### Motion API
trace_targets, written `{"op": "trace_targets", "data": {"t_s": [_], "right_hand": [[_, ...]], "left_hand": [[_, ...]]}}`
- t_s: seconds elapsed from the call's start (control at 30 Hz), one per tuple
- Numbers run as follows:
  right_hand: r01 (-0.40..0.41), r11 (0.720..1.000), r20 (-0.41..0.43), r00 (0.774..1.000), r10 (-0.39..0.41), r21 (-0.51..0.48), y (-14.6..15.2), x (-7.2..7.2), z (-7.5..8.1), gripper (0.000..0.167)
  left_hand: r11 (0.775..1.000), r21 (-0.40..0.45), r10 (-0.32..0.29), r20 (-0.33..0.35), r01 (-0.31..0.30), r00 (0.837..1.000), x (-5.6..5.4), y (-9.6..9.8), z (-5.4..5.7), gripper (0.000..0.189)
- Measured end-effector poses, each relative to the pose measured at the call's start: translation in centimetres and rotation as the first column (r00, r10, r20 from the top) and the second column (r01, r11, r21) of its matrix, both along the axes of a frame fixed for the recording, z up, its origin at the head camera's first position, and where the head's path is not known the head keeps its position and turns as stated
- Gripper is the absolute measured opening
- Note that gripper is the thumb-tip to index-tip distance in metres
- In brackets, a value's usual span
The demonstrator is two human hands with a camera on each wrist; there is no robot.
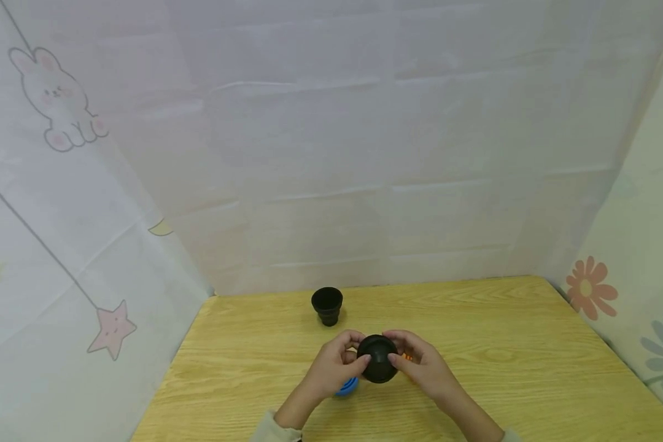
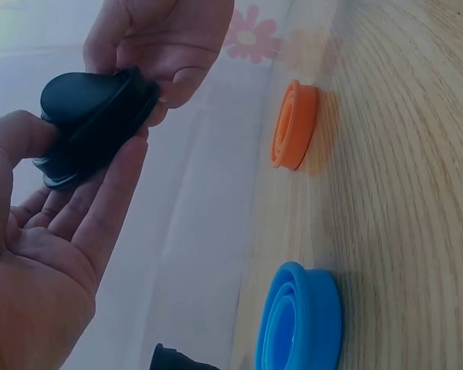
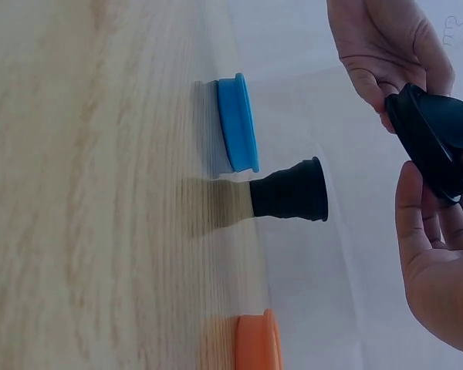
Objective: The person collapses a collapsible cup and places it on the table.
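Both hands hold a black collapsible cup point(image 1: 379, 362) above the table, one at each side. It is pressed flat into a thick disc, with a rounded bulge on the face toward the head camera. My left hand point(image 1: 334, 365) grips its left edge, thumb on the near face and fingers behind. On the opposite edge, my right hand point(image 1: 422, 365) pinches it the same way. Below the left hand lies a blue collapsed cup point(image 2: 322, 320), partly hidden in the head view. An orange collapsed cup point(image 2: 297, 127) lies by the right hand, mostly covered by it in the head view.
A second black cup point(image 1: 328, 307), extended to full height, stands upright farther back on the wood-grain table point(image 1: 243, 368). Pale printed cloth point(image 1: 320, 153) hangs behind the table and along both sides.
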State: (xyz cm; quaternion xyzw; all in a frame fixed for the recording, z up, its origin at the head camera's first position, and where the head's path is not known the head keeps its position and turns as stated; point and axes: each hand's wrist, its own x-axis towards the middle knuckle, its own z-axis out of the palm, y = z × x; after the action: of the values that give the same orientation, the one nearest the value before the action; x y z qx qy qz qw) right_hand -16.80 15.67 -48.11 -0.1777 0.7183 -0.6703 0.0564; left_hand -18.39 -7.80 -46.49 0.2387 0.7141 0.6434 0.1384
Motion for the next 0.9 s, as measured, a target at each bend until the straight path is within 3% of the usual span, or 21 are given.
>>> {"op": "trace_targets", "data": {"t_s": [0.13, 0.3, 0.53, 0.9], "right_hand": [[0.006, 1.0, 0.002, 1.0, -0.006, -0.005, -0.13, -0.03, 0.0, 0.045], [-0.001, 1.0, 0.005, 1.0, 0.001, -0.004, -0.2, -0.11, 0.14, 0.044], [0.038, 0.999, 0.073, 0.997, -0.038, 0.009, -0.39, -0.06, 0.15, 0.041], [0.122, 0.99, 0.013, 0.992, -0.123, 0.07, -1.01, -0.02, -0.14, 0.036]], "left_hand": [[0.998, -0.042, 0.041, -0.034, -0.042, 0.999, 0.01, 0.15, -0.07, 0.028], [0.997, -0.035, 0.074, -0.028, -0.075, 0.997, 0.07, 0.31, -0.12, 0.025], [0.994, -0.053, 0.095, -0.031, -0.097, 0.995, 0.3, 0.5, -0.2, 0.02], [0.989, -0.065, 0.132, -0.05, -0.135, 0.99, 0.37, 0.81, -0.72, 0.021]]}}
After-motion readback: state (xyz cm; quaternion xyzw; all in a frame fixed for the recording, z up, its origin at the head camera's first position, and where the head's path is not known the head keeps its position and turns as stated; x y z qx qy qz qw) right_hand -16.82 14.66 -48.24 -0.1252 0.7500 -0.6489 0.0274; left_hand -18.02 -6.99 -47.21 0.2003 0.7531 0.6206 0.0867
